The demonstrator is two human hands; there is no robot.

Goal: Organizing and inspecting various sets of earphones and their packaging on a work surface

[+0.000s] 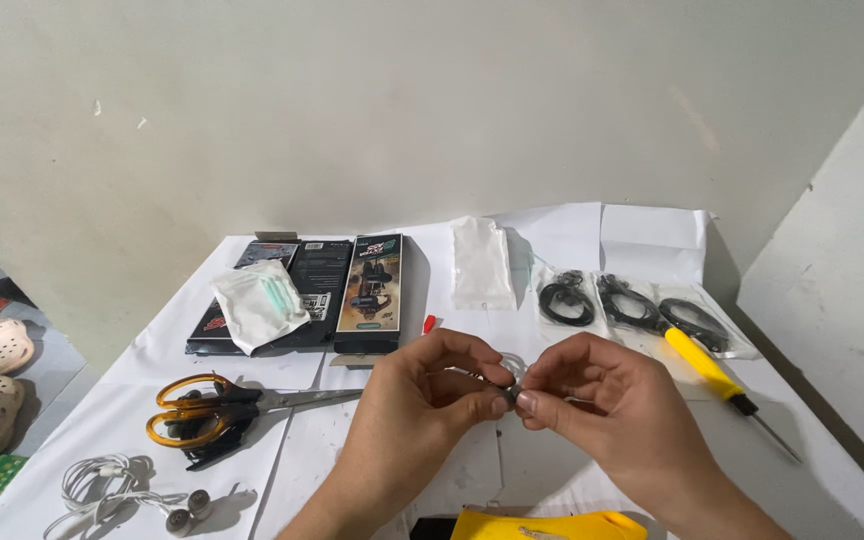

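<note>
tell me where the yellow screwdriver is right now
In the head view, the yellow screwdriver lies on the white table to the right, just beyond the right hand, its handle overlapping the clear bags of black cables.

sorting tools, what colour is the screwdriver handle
Yellow: the slim plastic-handled screwdriver with a black collar, right of the hands, head view.

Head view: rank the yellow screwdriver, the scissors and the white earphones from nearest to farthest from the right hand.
From the right hand:
1. Yellow screwdriver, just to its right, lying slantwise on the table.
2. Scissors with orange handles, across to the left, beyond the left hand.
3. White earphones, at the near left corner of the table.
</note>
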